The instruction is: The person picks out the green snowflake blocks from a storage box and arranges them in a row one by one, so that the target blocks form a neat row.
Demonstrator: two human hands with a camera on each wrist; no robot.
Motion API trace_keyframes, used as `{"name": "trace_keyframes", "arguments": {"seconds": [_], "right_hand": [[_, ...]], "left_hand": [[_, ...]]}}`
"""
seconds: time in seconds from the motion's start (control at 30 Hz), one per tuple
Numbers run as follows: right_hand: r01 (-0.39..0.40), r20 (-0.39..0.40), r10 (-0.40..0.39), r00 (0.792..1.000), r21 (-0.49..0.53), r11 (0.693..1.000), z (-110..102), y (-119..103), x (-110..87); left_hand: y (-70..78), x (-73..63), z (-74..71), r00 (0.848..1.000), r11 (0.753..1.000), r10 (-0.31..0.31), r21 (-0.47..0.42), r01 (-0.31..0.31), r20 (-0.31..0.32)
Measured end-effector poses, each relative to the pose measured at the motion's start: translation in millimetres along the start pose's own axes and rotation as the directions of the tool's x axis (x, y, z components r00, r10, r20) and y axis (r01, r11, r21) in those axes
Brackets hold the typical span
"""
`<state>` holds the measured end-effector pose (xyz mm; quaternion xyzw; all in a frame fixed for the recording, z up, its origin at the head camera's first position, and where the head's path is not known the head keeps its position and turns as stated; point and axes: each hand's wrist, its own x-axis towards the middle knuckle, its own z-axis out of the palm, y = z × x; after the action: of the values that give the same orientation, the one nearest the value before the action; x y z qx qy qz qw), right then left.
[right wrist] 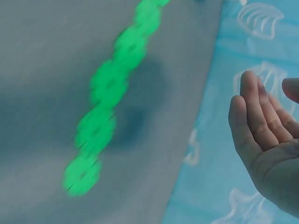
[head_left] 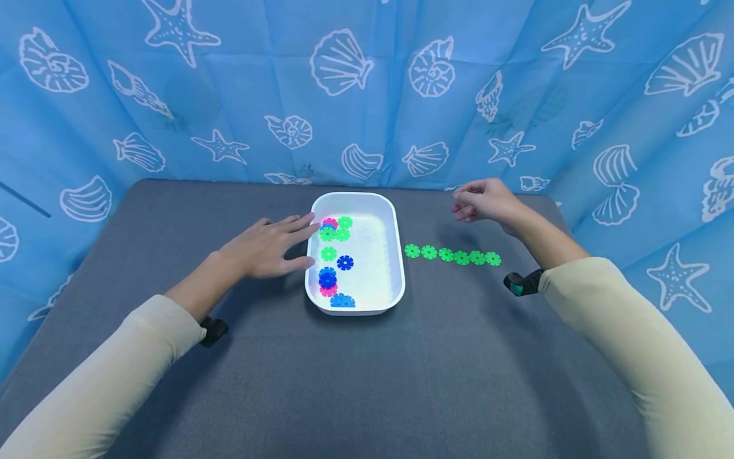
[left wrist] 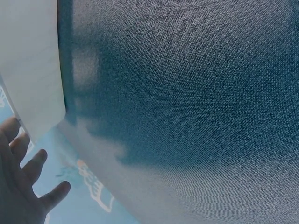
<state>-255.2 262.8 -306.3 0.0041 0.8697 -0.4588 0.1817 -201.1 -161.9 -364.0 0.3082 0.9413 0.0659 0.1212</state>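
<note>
A row of several green notched plastic discs [head_left: 459,258], edge to edge, lies on the table right of a white tray [head_left: 374,255]. Inside the tray, mostly along its left side, are green discs [head_left: 329,254], dark blue discs [head_left: 345,262], a lighter blue disc [head_left: 343,300] and pink discs [head_left: 329,292]. My left hand [head_left: 269,248] spreads its straight fingers at the tray's left rim and holds nothing. Above and behind the green row hovers my right hand [head_left: 487,201], its relaxed fingers [right wrist: 252,109] empty in the right wrist view.
Grey cloth [head_left: 367,376] covers the table. Directly behind its far edge hangs a blue curtain [head_left: 390,127] with white shells and starfish, which also closes in both sides. Each wrist wears a black band [head_left: 523,283].
</note>
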Motion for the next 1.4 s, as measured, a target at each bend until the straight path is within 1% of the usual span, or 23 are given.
{"name": "trace_keyframes", "arguments": {"seconds": [0.13, 0.23, 0.4, 0.5, 0.6, 0.7, 0.9, 1.03, 1.23, 1.4], "right_hand": [[0.022, 0.007, -0.022, 1.0, 0.004, 1.0, 17, -24, 10.7], [0.016, 0.025, -0.017, 1.0, 0.029, 0.999, 31, -40, 17.9], [-0.032, 0.106, 0.026, 0.994, 0.061, 0.998, 59, -60, 28.1], [-0.059, 0.161, 0.051, 0.986, 0.046, 0.997, 76, -68, 32.3], [-0.071, 0.205, 0.063, 0.977, 0.034, 0.997, 92, -72, 35.3], [-0.062, 0.236, 0.059, 0.97, 0.004, 0.998, 106, -74, 37.7], [-0.035, 0.274, 0.058, 0.96, -0.089, 0.995, 131, -77, 41.4], [-0.018, 0.282, 0.056, 0.958, -0.136, 0.991, 146, -81, 41.3], [-0.012, 0.3, 0.062, 0.952, -0.164, 0.986, 164, -84, 41.3], [-0.009, 0.355, 0.081, 0.931, -0.198, 0.98, 173, -84, 42.0]], "left_hand": [[-0.1, 0.5, -0.3, 1.0, 1.0, 0.006, 0.005, -0.006, 0.001], [-0.2, 0.7, -0.6, 1.0, 1.0, 0.007, 0.012, -0.007, 0.001], [0.4, 1.5, -0.4, 1.0, 1.0, 0.007, 0.013, -0.007, -0.002], [1.2, 1.9, -0.4, 1.0, 1.0, 0.005, 0.009, -0.005, -0.002], [1.5, 2.2, -0.5, 1.0, 1.0, 0.003, 0.006, -0.003, 0.001], [1.4, 2.7, -0.5, 1.0, 1.0, 0.0, 0.008, 0.0, 0.004], [0.0, 2.4, -0.2, 1.0, 1.0, -0.001, 0.012, 0.001, 0.005], [-0.4, 1.9, 0.3, 1.0, 1.0, -0.004, 0.016, 0.004, 0.002], [-0.8, 1.6, 0.8, 1.0, 1.0, -0.006, 0.01, 0.006, 0.005], [-1.5, 1.2, 0.5, 1.0, 1.0, -0.001, 0.011, 0.001, 0.001]]}}
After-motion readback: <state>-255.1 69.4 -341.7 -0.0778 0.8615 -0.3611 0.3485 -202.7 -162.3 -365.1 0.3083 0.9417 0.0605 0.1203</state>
